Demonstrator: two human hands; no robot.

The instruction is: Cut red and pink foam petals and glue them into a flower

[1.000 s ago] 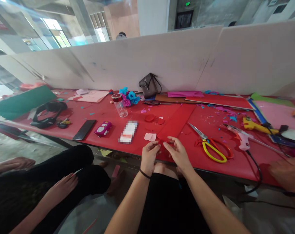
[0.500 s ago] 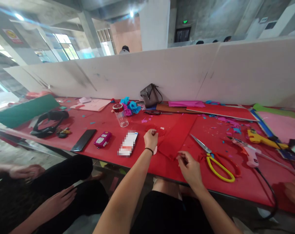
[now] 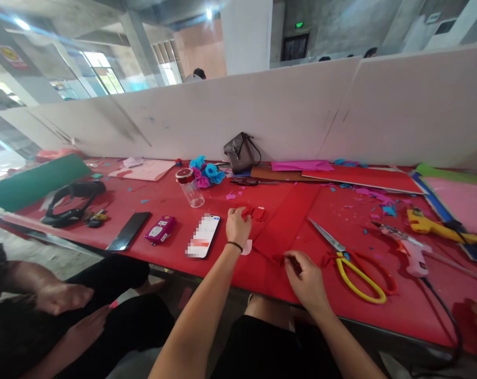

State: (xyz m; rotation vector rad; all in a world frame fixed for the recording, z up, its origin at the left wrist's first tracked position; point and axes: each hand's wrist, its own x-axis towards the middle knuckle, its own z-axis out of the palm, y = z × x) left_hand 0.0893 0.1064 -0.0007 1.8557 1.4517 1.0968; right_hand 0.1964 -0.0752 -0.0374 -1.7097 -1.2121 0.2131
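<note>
Red piece (image 3: 246,212) at left fingers (image 3: 233,212), red strip (image 3: 288,218) beside right fingers (image 3: 292,255), both grips unclear.

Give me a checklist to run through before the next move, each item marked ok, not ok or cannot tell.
1. Scissors clear of the right hand: ok, a gap shows between them.
2. Right hand gripping the red sheet: cannot tell; its fingertips are by the near edge.
3. Left hand gripping the red bit: cannot tell; it shows at the fingertips.
4. Scraps swept up: not ok, they lie scattered beyond the scissors.
5. Pink glue gun cold: cannot tell.
6. Jar capped: ok.
</note>
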